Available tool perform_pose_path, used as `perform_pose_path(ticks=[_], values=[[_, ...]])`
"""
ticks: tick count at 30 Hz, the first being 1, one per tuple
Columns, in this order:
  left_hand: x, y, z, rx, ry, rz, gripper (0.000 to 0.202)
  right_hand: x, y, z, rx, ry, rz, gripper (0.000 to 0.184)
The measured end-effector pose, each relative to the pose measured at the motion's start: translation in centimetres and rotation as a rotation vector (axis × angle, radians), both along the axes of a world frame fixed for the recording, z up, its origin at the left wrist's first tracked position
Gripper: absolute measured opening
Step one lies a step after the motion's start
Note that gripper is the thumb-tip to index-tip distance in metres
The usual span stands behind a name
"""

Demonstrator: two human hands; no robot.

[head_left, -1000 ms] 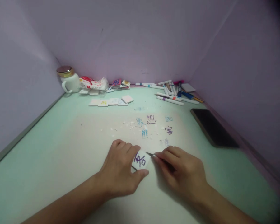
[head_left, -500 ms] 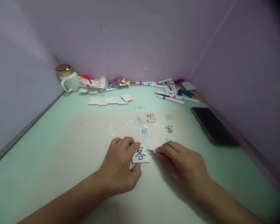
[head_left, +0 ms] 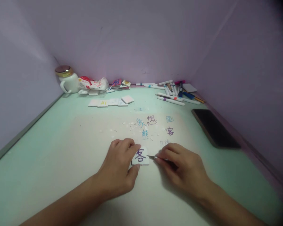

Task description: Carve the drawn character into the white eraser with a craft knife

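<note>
Near the middle of the green table [head_left: 49, 147], the left hand [head_left: 119, 171] pinches the small white tile [head_left: 141, 156] flat, having turned it from askew to square, so its right edge now meets the thin blade [head_left: 152, 156] gripped in the right hand [head_left: 182, 168].

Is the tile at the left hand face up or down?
Face up: the tile shows its purple character, held by the left hand.
</note>
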State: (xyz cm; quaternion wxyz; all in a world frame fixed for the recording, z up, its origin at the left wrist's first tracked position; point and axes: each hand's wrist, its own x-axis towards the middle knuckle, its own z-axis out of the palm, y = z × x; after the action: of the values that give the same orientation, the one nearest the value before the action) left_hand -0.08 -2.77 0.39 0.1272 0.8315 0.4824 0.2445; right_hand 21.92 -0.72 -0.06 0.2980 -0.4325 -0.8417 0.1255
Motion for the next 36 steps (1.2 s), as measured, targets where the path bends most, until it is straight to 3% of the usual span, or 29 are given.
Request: perform_pose_path(ticks=[18, 27, 31, 36], values=[[-0.1, 0.1, -0.1, 0.004, 0.046, 0.003, 0.039, 0.7, 0.6, 0.3, -0.104, -0.067, 0.061, 0.016], [0.0, 0.1, 0.2, -0.012, 0.048, -0.034, 0.039, 1.3, 1.5, 1.2, -0.271, -0.059, 0.118, 0.015], [-0.1, 0.2, -0.1, -0.001, 0.046, -0.028, 0.039, 1.5, 1.7, 0.9, -0.303, 0.023, 0.058, 0.014], [-0.1, 0.1, -0.5, -0.007, 0.01, 0.038, 0.037, 0.8, 1.1, 0.1, -0.179, 0.029, -0.045, 0.014]])
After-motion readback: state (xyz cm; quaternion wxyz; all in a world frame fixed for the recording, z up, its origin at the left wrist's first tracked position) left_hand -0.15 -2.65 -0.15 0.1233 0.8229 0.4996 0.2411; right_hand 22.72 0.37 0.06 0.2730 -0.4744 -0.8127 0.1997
